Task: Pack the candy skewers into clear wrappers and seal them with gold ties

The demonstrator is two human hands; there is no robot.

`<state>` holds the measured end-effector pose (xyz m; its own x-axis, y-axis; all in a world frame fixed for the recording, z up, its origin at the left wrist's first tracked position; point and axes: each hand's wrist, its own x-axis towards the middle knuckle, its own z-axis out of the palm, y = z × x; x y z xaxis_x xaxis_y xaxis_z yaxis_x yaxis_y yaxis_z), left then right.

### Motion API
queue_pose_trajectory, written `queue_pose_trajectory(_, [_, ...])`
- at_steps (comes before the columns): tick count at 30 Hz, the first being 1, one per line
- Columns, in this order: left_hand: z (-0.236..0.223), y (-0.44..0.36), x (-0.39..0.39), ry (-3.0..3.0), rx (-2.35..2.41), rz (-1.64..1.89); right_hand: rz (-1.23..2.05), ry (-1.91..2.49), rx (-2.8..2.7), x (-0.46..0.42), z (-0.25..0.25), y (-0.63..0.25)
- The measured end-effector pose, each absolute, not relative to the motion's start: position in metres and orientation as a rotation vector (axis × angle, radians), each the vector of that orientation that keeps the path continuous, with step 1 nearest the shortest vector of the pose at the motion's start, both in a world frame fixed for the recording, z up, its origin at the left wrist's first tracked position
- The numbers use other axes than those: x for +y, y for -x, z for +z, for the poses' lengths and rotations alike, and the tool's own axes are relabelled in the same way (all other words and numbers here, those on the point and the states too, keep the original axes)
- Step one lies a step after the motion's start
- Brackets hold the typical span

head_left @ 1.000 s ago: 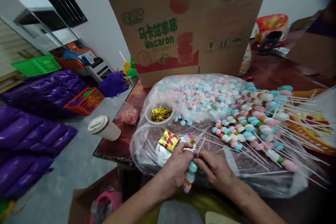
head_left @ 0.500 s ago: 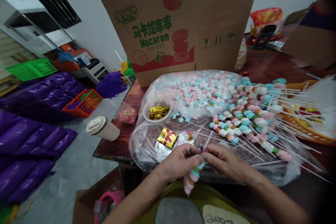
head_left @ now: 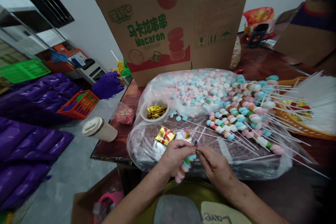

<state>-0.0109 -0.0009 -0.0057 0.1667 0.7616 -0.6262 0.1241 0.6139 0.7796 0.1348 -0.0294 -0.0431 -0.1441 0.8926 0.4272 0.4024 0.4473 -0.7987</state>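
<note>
My left hand (head_left: 175, 157) is closed around a marshmallow skewer (head_left: 187, 163) in pink, blue and green, its candy end pointing down toward me. The skewer's white stick (head_left: 201, 135) points up and away. At the neck, where candy meets stick, sits a small blue and red bit (head_left: 195, 144), too small to name. My right hand (head_left: 215, 163) pinches at this neck, thumb and finger pressed together. Just beyond my hands lie a gold packet (head_left: 165, 135) and a bowl (head_left: 143, 112) of gold twist ties (head_left: 156, 111). More marshmallow skewers (head_left: 243, 117) are piled to the right.
A large clear bag of loose marshmallows (head_left: 199, 89) lies before a tall cardboard box (head_left: 160, 42). An orange basket (head_left: 315, 132) with white sticks stands right. At the table's left edge are a lidded cup (head_left: 101, 130) and a small bag of colourful candy (head_left: 125, 115).
Both hands with the skewer have moved slightly up and left in view. The candy end has swung a little left. My right fingers have drawn closer together at the neck.
</note>
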Motion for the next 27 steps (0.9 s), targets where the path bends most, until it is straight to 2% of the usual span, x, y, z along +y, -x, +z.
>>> queue_pose_trajectory(4, [-0.001,0.009,-0.005,-0.903,1.45,0.443,0.941,1.317,-1.53,-0.032,-0.046,-0.13])
queue_pose_trajectory(10, [0.01,0.006,-0.013,-1.056,1.504,0.434,1.016,1.29,-1.655,-0.027,-0.043,-0.134])
queue_pose_trajectory(17, [0.01,0.007,-0.007,-1.057,1.473,0.336,0.486,1.357,-2.252,-0.02,-0.037,-0.153])
queue_pose_trajectory(21, [0.006,0.004,-0.008,-1.042,1.508,0.454,0.726,1.166,-2.043,-0.024,-0.031,-0.146])
queue_pose_trajectory(24, [0.002,0.003,-0.012,-1.068,1.455,0.612,0.772,1.179,-1.878,-0.026,-0.028,-0.141])
queue_pose_trajectory(27, [-0.001,0.005,-0.01,-1.121,1.371,0.611,0.827,1.159,-1.77,-0.022,-0.022,-0.146])
